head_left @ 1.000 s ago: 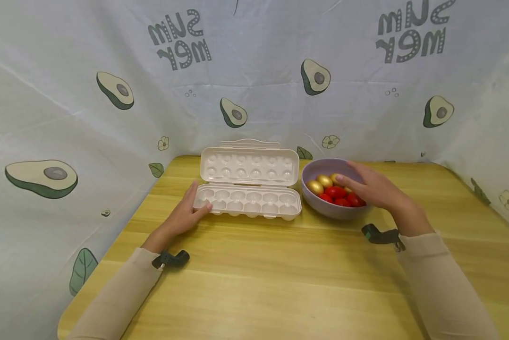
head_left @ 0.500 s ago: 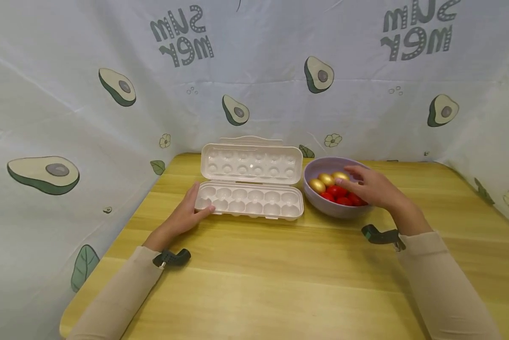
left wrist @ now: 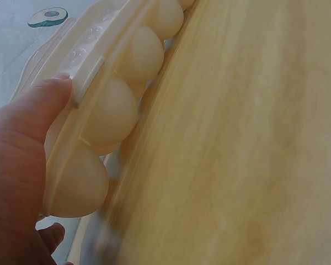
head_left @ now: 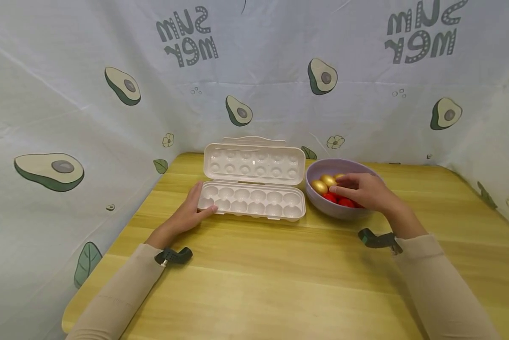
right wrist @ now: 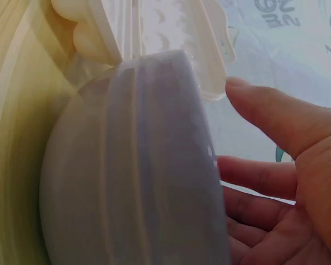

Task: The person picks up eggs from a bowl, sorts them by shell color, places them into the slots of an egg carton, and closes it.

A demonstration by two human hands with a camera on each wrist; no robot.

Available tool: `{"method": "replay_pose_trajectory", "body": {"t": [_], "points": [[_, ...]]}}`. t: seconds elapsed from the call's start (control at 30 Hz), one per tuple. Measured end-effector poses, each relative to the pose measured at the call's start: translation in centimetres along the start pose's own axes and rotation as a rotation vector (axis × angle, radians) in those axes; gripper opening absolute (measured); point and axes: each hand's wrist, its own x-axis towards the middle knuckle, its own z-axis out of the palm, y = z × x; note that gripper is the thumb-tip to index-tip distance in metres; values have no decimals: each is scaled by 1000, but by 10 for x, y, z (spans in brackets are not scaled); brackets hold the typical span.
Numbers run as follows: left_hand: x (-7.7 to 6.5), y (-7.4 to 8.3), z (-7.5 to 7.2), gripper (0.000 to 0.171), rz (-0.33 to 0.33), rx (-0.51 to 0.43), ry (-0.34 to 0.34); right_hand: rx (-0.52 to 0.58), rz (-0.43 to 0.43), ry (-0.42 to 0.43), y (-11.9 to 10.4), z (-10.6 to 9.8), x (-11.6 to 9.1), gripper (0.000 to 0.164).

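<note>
A pale plastic egg carton (head_left: pixel 254 200) lies with its lid (head_left: pixel 254 163) raised, and its cups hold no eggs. My left hand (head_left: pixel 186 212) grips the carton's left end; in the left wrist view the thumb (left wrist: pixel 52 99) presses on the rim. To the right stands a lilac bowl (head_left: pixel 335 210) with gold eggs (head_left: pixel 319 187) and red eggs (head_left: pixel 345 202). My right hand (head_left: pixel 367 191) reaches over the bowl's right side, thumb and fingers spread apart close above the eggs. In the right wrist view its fingertips are hidden behind the bowl wall (right wrist: pixel 154 165).
A wooden table (head_left: pixel 258 269) carries the carton and bowl near its back edge. Behind hangs a white cloth (head_left: pixel 271 85) printed with avocados. A dark camera mount (head_left: pixel 173 256) sits on the left wrist, another mount (head_left: pixel 375 238) on the right.
My right hand has come lower and further left over the eggs, its fingers more bent. The left hand stays at the carton's end. The head view has shifted slightly.
</note>
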Motion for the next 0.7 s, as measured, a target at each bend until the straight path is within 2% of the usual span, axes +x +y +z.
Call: {"method": "replay_pose_trajectory", "body": {"t": [0.2,0.33,0.7], "points": [[5,2,2,92,8,-4,0,-68,-42,-7,4,1,-1,38],[7,2,2,92,19,-3,8,-73,-53,-2,2,1,-2,33],[0,0,-1,95,18,-14,4,-90,-80,-27,3,15,2,33]]}}
